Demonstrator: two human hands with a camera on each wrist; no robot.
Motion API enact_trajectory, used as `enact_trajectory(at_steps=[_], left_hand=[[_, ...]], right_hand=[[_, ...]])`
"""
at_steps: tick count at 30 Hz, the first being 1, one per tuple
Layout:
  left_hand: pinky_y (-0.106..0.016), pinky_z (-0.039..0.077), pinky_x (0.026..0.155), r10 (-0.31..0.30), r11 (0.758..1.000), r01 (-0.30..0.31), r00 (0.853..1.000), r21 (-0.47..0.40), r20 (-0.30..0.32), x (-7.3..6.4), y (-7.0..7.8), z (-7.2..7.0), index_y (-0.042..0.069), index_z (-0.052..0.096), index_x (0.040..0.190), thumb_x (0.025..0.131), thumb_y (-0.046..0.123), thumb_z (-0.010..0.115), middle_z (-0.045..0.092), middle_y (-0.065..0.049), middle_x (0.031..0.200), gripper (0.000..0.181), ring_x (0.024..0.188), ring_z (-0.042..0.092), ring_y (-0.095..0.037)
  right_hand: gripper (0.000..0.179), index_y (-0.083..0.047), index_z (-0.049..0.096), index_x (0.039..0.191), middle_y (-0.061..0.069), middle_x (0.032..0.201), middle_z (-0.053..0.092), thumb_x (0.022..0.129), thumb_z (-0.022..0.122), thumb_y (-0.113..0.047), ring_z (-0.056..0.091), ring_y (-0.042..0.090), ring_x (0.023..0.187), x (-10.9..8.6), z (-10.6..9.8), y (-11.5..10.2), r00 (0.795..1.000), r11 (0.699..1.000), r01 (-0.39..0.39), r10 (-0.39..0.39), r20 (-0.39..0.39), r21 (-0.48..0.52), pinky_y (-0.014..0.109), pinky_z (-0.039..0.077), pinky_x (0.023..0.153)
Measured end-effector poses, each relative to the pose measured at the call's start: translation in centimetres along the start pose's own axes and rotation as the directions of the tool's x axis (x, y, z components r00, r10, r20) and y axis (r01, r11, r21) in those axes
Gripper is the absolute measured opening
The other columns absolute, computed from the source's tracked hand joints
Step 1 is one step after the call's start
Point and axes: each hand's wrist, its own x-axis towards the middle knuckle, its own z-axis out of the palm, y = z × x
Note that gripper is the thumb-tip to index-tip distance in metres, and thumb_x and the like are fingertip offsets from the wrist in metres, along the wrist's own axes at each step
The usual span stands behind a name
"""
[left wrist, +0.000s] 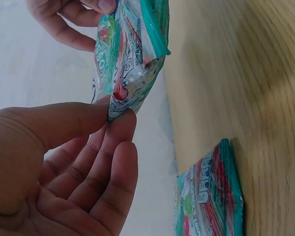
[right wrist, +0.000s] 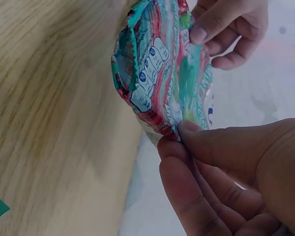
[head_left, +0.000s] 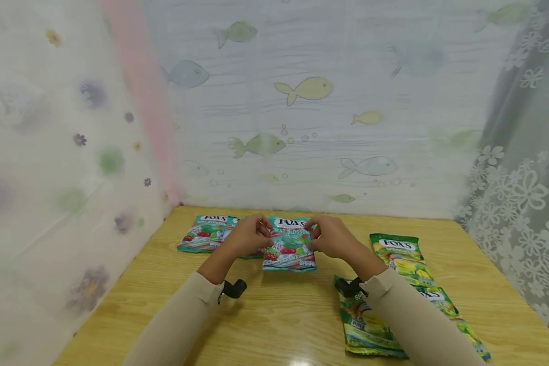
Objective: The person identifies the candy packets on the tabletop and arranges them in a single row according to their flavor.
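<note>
A teal and red Fox's Mint Blossom candy bag (head_left: 289, 246) is held up between both hands at the middle of the table. On its left edge, the thumb and forefinger of my left hand (head_left: 250, 235) pinch the wrapper. My right hand (head_left: 333, 237) pinches the opposite edge the same way. Both wrist views show the bag (left wrist: 132, 59) raised over the wood, its lower seam facing the cameras. Behind my left hand lie two more Mint Blossom bags, one (head_left: 203, 235) at far left and one (head_left: 231, 223) partly hidden by that hand.
On the right lie several green and yellow Fox's candy bags, one at the back (head_left: 400, 254) and one nearer (head_left: 366, 325), partly under my right forearm. The wooden table (head_left: 274, 315) meets a fish-patterned curtain (head_left: 311, 152) at its far edge.
</note>
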Motion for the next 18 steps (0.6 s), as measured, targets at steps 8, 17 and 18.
enact_trajectory(at_steps=[8,17,18], left_hand=[[-0.042,0.057,0.066,-0.051,0.996,0.049,0.998,-0.079,-0.022,1.0,-0.9,0.1,0.012,0.058,0.105,0.083,0.014,0.074,0.064,-0.006,0.092,0.028,0.074,0.067,-0.028],[-0.038,0.056,0.064,-0.068,0.995,0.062,0.996,-0.083,-0.063,2.2,-2.0,0.6,0.009,0.058,0.104,0.085,0.013,0.071,0.062,-0.006,0.092,0.024,0.078,0.064,-0.026],[-0.036,0.055,0.063,-0.069,0.996,0.064,0.995,-0.067,-0.074,2.3,-2.1,0.7,0.009,0.058,0.104,0.085,0.013,0.072,0.062,-0.006,0.092,0.024,0.078,0.063,-0.025]], right_hand=[[0.033,-0.011,0.063,0.114,0.001,0.081,0.064,0.083,0.075,-0.013,0.060,0.014,0.064,1.9,0.9,0.6,1.000,1.000,-0.025,0.025,-0.007,-0.006,0.029,0.050,0.055],[0.032,-0.010,0.064,0.113,0.004,0.083,0.066,0.083,0.075,-0.012,0.060,0.013,0.064,3.3,1.7,1.6,0.999,0.999,-0.040,0.039,-0.025,-0.016,0.029,0.049,0.056],[0.032,-0.010,0.064,0.113,0.004,0.084,0.066,0.082,0.075,-0.012,0.060,0.013,0.064,3.5,1.8,1.7,0.999,0.999,-0.038,0.037,-0.032,-0.022,0.029,0.049,0.056]])
